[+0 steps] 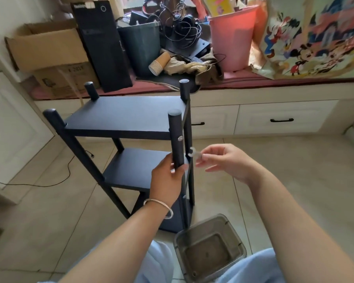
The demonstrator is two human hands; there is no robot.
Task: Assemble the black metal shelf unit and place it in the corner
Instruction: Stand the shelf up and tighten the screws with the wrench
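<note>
The cardboard box [55, 64] at the left carries faint dark print on its front face that looks like "2024", though it is too blurred to be sure. The black tower case [102, 45] beside it has small white lettering at its top edge, too small to read.

Daylight is entering from the window at the top, overexposing the pink bin [232, 35] and washing out the cartoon-print bag [315, 35]. The tiled floor [49, 217] is showing soft, faint shadows. Wide-angle distortion is bending lines toward the edges. Mild softness is affecting the whole frame.
</note>
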